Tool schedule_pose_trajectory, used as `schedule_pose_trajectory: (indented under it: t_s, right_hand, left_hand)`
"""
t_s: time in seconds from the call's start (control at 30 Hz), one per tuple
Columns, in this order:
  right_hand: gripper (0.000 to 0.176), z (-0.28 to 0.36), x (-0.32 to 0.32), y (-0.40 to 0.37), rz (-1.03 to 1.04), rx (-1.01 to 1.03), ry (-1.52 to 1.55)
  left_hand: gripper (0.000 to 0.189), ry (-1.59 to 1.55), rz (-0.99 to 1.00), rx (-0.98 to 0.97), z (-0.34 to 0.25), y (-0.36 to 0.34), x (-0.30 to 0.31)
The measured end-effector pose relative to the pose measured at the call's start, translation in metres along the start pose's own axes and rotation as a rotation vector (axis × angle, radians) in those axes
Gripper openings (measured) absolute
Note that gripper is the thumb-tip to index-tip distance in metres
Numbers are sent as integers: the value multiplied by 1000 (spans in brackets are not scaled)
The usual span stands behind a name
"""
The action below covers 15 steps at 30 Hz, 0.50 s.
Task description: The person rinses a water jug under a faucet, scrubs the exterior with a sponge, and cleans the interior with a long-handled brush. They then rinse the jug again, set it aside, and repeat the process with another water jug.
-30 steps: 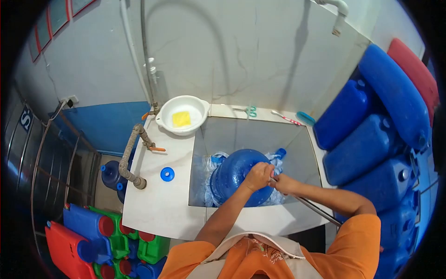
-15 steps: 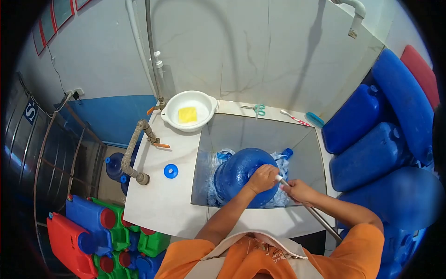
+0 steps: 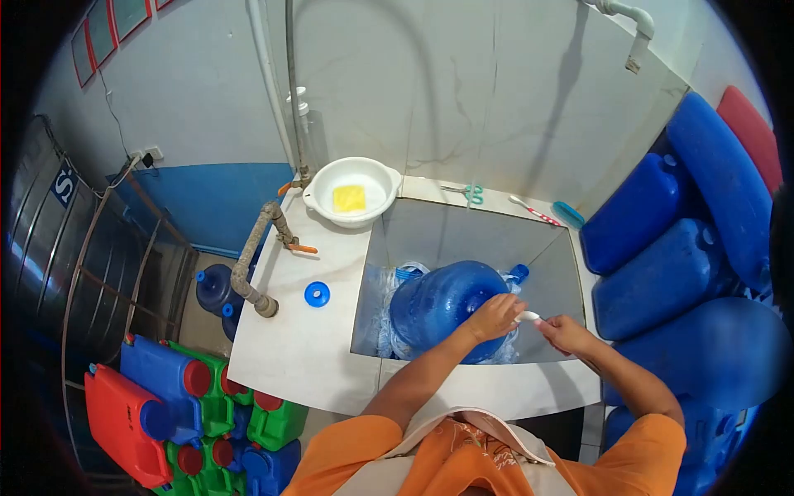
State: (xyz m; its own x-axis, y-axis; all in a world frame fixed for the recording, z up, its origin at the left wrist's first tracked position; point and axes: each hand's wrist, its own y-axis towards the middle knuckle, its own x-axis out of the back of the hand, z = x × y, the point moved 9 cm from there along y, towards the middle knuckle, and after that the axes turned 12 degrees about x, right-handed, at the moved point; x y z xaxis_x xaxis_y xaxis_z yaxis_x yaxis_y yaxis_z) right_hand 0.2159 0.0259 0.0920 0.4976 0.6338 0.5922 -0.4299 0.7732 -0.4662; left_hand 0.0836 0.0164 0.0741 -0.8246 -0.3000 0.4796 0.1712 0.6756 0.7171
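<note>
Cups jug [image 3: 438, 302] with curled left hand [image 3: 494, 317]; pinches white tip [image 3: 527, 316] in right hand [image 3: 564, 332], just beside. Likely bulky, slick when wet; best held at neck under left fingers.

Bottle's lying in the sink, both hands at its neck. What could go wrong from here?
The bottle lies on its side on loose plastic, steadied only by the left hand; it might roll. The right hand pinches a small white piece by the neck; it could drop into the sink.
</note>
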Motion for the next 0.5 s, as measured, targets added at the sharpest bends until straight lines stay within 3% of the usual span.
schedule_pose_trajectory:
  t_s: [0.13,0.2,0.37,0.43,0.5]
  right_hand:
    - [46,-13,-18,-24,-85,-63,110]
    - [45,-27,-33,-33,-133,-163,449]
    - [42,-46,-26,-47,-252,-115,402]
    - [42,-52,-39,-52,-92,-243,696]
    - [42,-84,-27,-48,-20,-248,766]
  left_hand:
    - [63,10,31,-14,-4,4,-13]
    - [68,-17,102,-17,-4,-3,-26]
    - [74,-146,131,-128,-8,-1,-47]
    - [73,-309,269,-76,-5,-1,-53]
    - [71,-295,388,-2,4,-3,-75]
